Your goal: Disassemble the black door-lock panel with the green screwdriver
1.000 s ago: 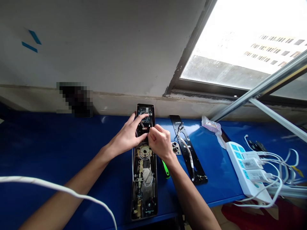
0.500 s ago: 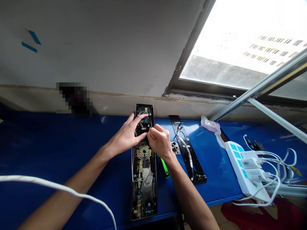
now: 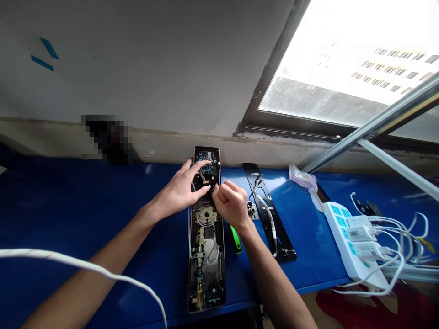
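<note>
The long black housing [image 3: 206, 233] lies open on the blue table [image 3: 151, 269], its far end near the wall and its length running toward the person. In its far end sits a circuit board [image 3: 205, 160]; a round metal part [image 3: 206, 215] lies near its middle, and brass-coloured parts fill much of the near half. The left hand [image 3: 185, 185] reaches over the far part from the left, partly open, fingers spread above the board and thumb stretched toward the right hand; whether it grips anything cannot be told. The right hand [image 3: 231, 201] is curled nearly into a fist at the housing's right edge, and what it may pinch is too small to tell. A green-handled tool [image 3: 236, 240] lies just right of the housing, partly under the right forearm. Farther right are a small module [image 3: 253, 211] and a long black plate [image 3: 281, 237] with a white-wrapped cable [image 3: 269, 214].
</note>
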A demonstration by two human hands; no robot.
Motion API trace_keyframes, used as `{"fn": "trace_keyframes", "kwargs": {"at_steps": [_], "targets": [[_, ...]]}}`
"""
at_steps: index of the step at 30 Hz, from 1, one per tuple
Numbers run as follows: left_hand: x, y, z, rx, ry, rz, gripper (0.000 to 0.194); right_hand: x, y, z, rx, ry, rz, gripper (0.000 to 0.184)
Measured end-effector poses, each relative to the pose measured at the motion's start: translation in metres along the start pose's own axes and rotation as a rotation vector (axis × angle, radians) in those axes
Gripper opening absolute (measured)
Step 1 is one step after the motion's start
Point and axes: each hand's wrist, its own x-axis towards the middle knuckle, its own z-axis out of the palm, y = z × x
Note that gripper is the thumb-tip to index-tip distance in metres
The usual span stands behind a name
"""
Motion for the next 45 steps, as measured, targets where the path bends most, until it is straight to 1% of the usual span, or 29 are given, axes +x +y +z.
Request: {"fn": "trace_keyframes", "kwargs": {"at_steps": [2, 3, 5, 6, 10, 11, 14, 17, 19, 23, 26, 28, 30, 32, 35, 37, 39, 42, 45], "targets": [[0.000, 0.000, -0.001, 0.013, 0.000, -0.006, 0.063, 0.004, -0.004, -0.008, 0.016, 0.069, 0.064, 0.045], [0.000, -0.001, -0.001, 0.018, -0.003, -0.009, 0.063, 0.006, -0.005, -0.012, 0.021, 0.102, 0.103, 0.047], [-0.001, -0.001, -0.002, 0.026, -0.015, -0.014, 0.063, 0.009, -0.003, -0.019, 0.030, 0.126, 0.176, 0.046], [-0.001, -0.001, -0.002, 0.026, -0.023, -0.015, 0.063, 0.010, -0.001, -0.022, 0.041, 0.100, 0.200, 0.044], [-0.003, 0.000, -0.002, 0.014, -0.039, -0.020, 0.065, 0.010, 0.012, -0.024, 0.109, -0.134, 0.249, 0.025], [-0.003, 0.001, -0.002, 0.015, -0.039, -0.023, 0.065, 0.009, 0.015, -0.024, 0.116, -0.176, 0.260, 0.021], [-0.004, 0.002, -0.002, 0.035, -0.047, -0.049, 0.067, 0.009, 0.018, -0.024, 0.099, -0.224, 0.308, 0.012], [-0.004, 0.004, -0.002, 0.036, -0.057, -0.068, 0.069, 0.011, 0.017, -0.031, 0.063, -0.271, 0.335, 0.016], [-0.004, 0.005, -0.002, 0.027, -0.056, -0.058, 0.068, 0.013, 0.015, -0.038, 0.030, -0.340, 0.334, 0.015], [-0.005, 0.005, -0.003, 0.034, -0.053, -0.051, 0.069, 0.015, 0.009, -0.059, -0.112, -0.530, 0.358, 0.010], [-0.006, 0.005, -0.004, 0.040, -0.055, -0.050, 0.069, 0.010, 0.004, -0.071, -0.237, -0.725, 0.386, 0.023], [-0.007, 0.004, -0.004, 0.040, -0.062, -0.041, 0.069, 0.005, 0.001, -0.072, -0.300, -0.862, 0.391, 0.029], [-0.007, 0.004, -0.004, 0.050, -0.070, -0.036, 0.069, 0.001, -0.001, -0.067, -0.343, -0.978, 0.393, 0.029], [-0.006, 0.004, -0.004, 0.062, -0.074, -0.031, 0.069, 0.000, -0.002, -0.060, -0.376, -1.042, 0.399, 0.029], [-0.005, 0.001, -0.005, 0.062, -0.068, -0.020, 0.069, 0.003, -0.006, -0.057, -0.399, -1.042, 0.401, 0.025], [-0.004, -0.002, -0.009, 0.050, -0.079, -0.007, 0.072, 0.008, -0.010, -0.065, -0.405, -0.989, 0.395, 0.018], [-0.003, -0.005, -0.013, 0.021, -0.113, 0.000, 0.077, 0.017, -0.016, -0.079, -0.427, -0.909, 0.396, 0.015], [-0.003, -0.009, -0.019, -0.035, -0.170, -0.008, 0.085, 0.032, -0.024, -0.109, -0.462, -0.821, 0.395, 0.014], [-0.004, -0.010, -0.022, -0.040, -0.195, -0.014, 0.088, 0.050, -0.031, -0.138, -0.478, -0.735, 0.371, 0.012]]}}
